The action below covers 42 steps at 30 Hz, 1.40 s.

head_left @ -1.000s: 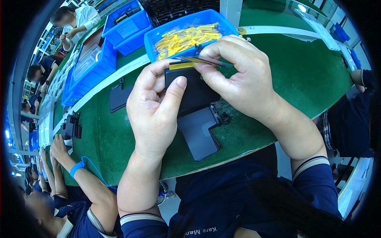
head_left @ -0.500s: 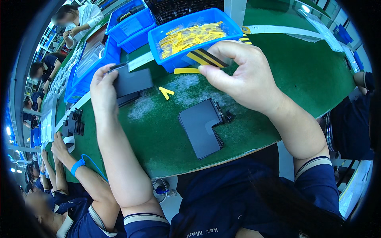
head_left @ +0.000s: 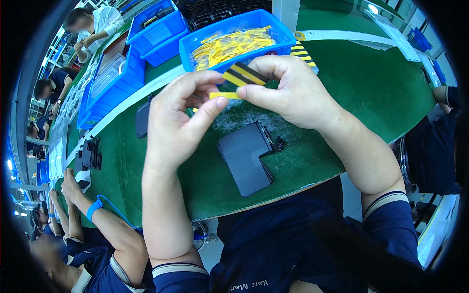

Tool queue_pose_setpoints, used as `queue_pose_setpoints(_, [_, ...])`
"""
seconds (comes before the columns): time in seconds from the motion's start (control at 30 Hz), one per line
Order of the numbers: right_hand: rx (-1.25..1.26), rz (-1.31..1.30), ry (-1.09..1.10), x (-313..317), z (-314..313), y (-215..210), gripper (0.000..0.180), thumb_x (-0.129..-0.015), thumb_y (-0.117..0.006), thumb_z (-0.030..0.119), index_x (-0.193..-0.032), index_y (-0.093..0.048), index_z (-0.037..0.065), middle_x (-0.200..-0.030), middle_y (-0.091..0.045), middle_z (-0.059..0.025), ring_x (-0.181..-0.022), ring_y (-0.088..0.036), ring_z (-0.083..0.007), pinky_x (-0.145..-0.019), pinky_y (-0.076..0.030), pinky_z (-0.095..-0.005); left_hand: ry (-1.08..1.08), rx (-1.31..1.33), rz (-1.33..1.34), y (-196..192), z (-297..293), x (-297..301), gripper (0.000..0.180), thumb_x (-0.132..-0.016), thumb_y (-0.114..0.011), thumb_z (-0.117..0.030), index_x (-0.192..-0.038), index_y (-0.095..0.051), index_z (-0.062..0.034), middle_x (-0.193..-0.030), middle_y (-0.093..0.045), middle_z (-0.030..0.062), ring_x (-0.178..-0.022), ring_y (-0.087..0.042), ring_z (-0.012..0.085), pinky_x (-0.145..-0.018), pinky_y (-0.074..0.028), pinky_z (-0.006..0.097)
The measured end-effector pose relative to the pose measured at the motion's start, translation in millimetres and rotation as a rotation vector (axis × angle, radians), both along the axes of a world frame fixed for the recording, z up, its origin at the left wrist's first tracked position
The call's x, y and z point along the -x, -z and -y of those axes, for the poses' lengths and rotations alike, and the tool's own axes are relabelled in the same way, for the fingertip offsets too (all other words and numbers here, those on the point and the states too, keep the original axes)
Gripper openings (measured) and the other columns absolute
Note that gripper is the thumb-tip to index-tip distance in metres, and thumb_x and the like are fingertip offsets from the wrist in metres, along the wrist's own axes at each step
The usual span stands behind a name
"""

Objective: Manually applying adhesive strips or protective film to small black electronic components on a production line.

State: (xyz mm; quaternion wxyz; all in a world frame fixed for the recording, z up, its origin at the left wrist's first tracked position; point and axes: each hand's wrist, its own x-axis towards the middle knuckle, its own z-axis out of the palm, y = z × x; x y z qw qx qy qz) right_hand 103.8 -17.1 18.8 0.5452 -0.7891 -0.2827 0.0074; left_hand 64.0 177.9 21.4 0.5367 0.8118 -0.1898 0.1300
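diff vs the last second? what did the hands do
The left hand let go of a flat black part at the far left, came back to centre and now pinches the small yellow strip. The right hand stayed raised, holding the yellow-and-black striped strips. The L-shaped black stack and the blue bin of yellow strips stayed put.

We see a yellow and black striped card [head_left: 244, 74], a yellow strip [head_left: 225, 95], a blue bin [head_left: 234, 34], a green table [head_left: 371, 83].

A blue bin [head_left: 234, 36] at the bench's far edge holds what look like small yellow labels [head_left: 229, 45]. A yellow-and-black striped strip [head_left: 244, 74] and a yellow label [head_left: 225, 95] sit between the fingertips.
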Motion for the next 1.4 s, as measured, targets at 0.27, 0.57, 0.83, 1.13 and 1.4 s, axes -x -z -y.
queue_pose_setpoints(0.27, [0.048, -0.085, -0.177, -0.9, 4.2, -2.7, 0.022, -0.076, -0.065, 0.018, -0.082, -0.063, -0.003, -0.065, -0.059, -0.0077, -0.06, -0.053, -0.0116, -0.058, -0.044, -0.0277, 0.147, 0.207, -0.078, 3.6, 5.5, 1.0, 0.034, -0.079, -0.066, -0.003, -0.112, -0.056, 0.0008, -0.084, -0.057, 0.0023, -0.075, -0.056, 0.0076, -0.068, -0.047, 0.02])
queue_pose_setpoints(0.57, [-0.023, -0.021, -0.033, -0.7, 1.2, 1.7, 0.021, -0.078, -0.064, 0.018, -0.083, -0.065, -0.002, -0.064, -0.06, -0.0079, -0.058, -0.053, -0.0124, -0.056, -0.043, -0.0282, 0.141, 0.366, -0.215, 7.5, 6.5, -3.5, 0.033, -0.08, -0.064, -0.001, -0.111, -0.055, 0.001, -0.082, -0.056, 0.0003, -0.071, -0.052, 0.0051, -0.063, -0.043, 0.017])
queue_pose_setpoints(0.83, [0.047, -0.003, -0.08, 1.8, 2.3, -2.4, 0.021, -0.076, -0.064, 0.019, -0.078, -0.064, -0.001, -0.061, -0.058, -0.0099, -0.056, -0.053, -0.0137, -0.055, -0.043, -0.0295, 0.052, 0.233, -0.104, 9.7, 11.3, -5.5, 0.033, -0.08, -0.065, -0.001, -0.112, -0.055, 0.0007, -0.081, -0.054, -0.0011, -0.074, -0.051, 0.0047, -0.067, -0.044, 0.017])
queue_pose_setpoints(1.13, [-0.177, 0.186, 0.032, 3.5, -5.0, 7.9, 0.016, -0.074, -0.068, 0.013, -0.083, -0.068, 0.0, -0.073, -0.066, -0.0105, -0.067, -0.062, -0.0171, -0.066, -0.048, -0.0285, 0.187, 0.402, -0.325, 5.6, 4.2, -6.8, 0.029, -0.079, -0.066, -0.005, -0.107, -0.057, -0.0017, -0.08, -0.056, -0.0009, -0.07, -0.052, 0.0048, -0.06, -0.043, 0.018])
queue_pose_setpoints(1.4, [-0.162, -0.077, 0.053, 2.4, -7.4, 14.6, 0.016, -0.076, -0.069, 0.013, -0.084, -0.068, -0.001, -0.073, -0.066, -0.0078, -0.067, -0.059, -0.0111, -0.064, -0.047, -0.0246, 0.086, 0.34, -0.462, 15.0, -4.4, -14.2, 0.019, -0.08, -0.065, -0.006, -0.098, -0.06, -0.0032, -0.078, -0.058, -0.0012, -0.065, -0.051, 0.0042, -0.057, -0.041, 0.018])
